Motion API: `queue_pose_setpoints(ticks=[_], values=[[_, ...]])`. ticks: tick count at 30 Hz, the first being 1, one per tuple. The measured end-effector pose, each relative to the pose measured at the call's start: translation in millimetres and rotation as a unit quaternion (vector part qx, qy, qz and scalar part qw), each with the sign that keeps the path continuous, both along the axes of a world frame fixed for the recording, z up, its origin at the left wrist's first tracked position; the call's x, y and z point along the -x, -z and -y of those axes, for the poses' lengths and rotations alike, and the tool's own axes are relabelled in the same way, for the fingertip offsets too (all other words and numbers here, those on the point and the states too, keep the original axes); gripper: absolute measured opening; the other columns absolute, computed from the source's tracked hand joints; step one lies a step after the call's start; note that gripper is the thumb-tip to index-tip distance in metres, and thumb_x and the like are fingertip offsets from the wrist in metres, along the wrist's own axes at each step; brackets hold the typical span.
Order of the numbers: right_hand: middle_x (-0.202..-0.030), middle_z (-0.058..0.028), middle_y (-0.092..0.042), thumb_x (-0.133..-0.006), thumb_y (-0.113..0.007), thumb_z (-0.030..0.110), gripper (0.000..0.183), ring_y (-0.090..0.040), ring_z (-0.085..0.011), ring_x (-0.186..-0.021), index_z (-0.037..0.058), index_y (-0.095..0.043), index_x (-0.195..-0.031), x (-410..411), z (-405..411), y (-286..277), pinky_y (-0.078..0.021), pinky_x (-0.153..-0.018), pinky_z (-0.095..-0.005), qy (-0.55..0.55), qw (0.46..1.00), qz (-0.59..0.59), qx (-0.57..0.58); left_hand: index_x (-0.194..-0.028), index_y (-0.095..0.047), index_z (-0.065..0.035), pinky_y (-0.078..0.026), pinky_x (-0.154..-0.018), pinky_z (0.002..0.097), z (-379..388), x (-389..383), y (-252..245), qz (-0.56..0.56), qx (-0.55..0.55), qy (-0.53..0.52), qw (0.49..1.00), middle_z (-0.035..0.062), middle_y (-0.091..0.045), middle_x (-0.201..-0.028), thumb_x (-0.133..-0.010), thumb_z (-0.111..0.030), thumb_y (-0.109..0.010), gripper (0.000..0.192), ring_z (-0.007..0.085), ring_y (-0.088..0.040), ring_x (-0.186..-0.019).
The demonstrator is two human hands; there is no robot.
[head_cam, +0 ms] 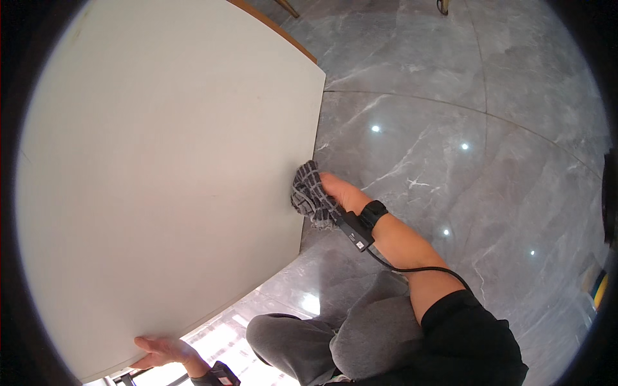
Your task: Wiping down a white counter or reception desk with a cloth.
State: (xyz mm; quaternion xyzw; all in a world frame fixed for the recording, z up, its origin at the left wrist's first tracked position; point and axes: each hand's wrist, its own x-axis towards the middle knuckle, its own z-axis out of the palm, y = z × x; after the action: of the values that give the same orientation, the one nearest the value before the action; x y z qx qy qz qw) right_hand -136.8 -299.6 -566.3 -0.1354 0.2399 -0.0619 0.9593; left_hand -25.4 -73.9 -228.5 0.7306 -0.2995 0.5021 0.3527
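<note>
A large white panel [174, 159], flat and faintly marked, fills the left half of the view. My right hand [333, 188] grips a dark grey checked cloth [311, 195], bunched up and lying over the panel's right edge. Much of that hand is hidden behind the cloth. At the panel's lower edge, my left hand [161, 351] takes hold with the thumb on the white face; its other fingers are partly out of sight at the edge. Each wrist wears a black strapped device, and a cable runs up my right forearm.
Grey marbled floor tiles [410, 159] lie to the right, reflecting several lights. Along the panel's top edge runs a brown strip [280, 29]. Furniture legs [443, 6] stand at the far top. My bent knees [376, 333] are just below the panel, and a dark object [610, 198] is at the right rim.
</note>
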Motion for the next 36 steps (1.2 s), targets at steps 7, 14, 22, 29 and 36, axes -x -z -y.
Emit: queue_pose_setpoints(ticks=[7,14,22,29,36], values=[[-0.063,-0.0092,-0.057,-0.078,-0.043,0.02,0.022,-0.055,-0.018,-0.049,0.0032,-0.056,-0.074,17,0,-10,-0.046,-0.042,-0.0288,0.047,0.998,0.018,-0.035,-0.12,-0.019,-0.0025,-0.043,-0.074,0.0353,-3,0,10,-0.019,0.025,0.003,0.999,0.0174,-0.034,-0.114,-0.072,-0.029,-0.055,0.066,0.0262,-0.041,-0.098],[-0.065,-0.0083,-0.058,-0.078,-0.043,0.022,0.023,-0.055,-0.0175,-0.05,0.0047,-0.057,-0.076,13,-3,9,-0.0451,-0.041,-0.028,0.035,0.997,-0.004,-0.065,-0.116,-0.022,0.0026,-0.043,-0.077,0.039,-15,-11,15,-0.014,0.041,0.026,0.999,0.0214,-0.035,-0.11,-0.071,-0.036,-0.059,0.07,0.0298,-0.042,-0.095],[-0.057,-0.0048,-0.054,-0.077,-0.044,0.02,0.02,-0.049,-0.0162,-0.042,0.0071,-0.055,-0.068,6,-5,7,-0.0394,-0.037,-0.0282,0.106,0.987,-0.089,-0.079,-0.113,-0.028,0.0017,-0.043,-0.072,0.0357,-29,-12,19,-0.011,0.083,0.033,0.996,0.0182,-0.04,-0.104,-0.069,-0.026,-0.057,0.059,0.0265,-0.044,-0.088],[-0.084,-0.0097,-0.056,-0.081,-0.039,0.015,0.026,-0.054,-0.0189,-0.071,0.004,-0.048,-0.103,-8,23,35,-0.0438,-0.061,-0.0303,0.264,0.96,-0.07,0.066,-0.116,-0.025,-0.0004,-0.042,-0.071,0.0373,-38,16,25,0.005,0.089,-0.011,0.996,0.0172,-0.039,-0.106,-0.069,-0.026,-0.057,0.062,0.0259,-0.043,-0.09],[-0.095,-0.0097,-0.052,-0.085,-0.037,0.019,0.031,-0.048,-0.0171,-0.087,0.0009,-0.041,-0.11,-28,11,26,-0.0377,-0.075,-0.0269,0.255,0.885,-0.251,0.297,-0.116,-0.023,0.0004,-0.042,-0.072,0.0384,-43,12,19,0.029,0.041,-0.048,0.998,0.0188,-0.036,-0.108,-0.069,-0.029,-0.057,0.065,0.0273,-0.041,-0.092]])
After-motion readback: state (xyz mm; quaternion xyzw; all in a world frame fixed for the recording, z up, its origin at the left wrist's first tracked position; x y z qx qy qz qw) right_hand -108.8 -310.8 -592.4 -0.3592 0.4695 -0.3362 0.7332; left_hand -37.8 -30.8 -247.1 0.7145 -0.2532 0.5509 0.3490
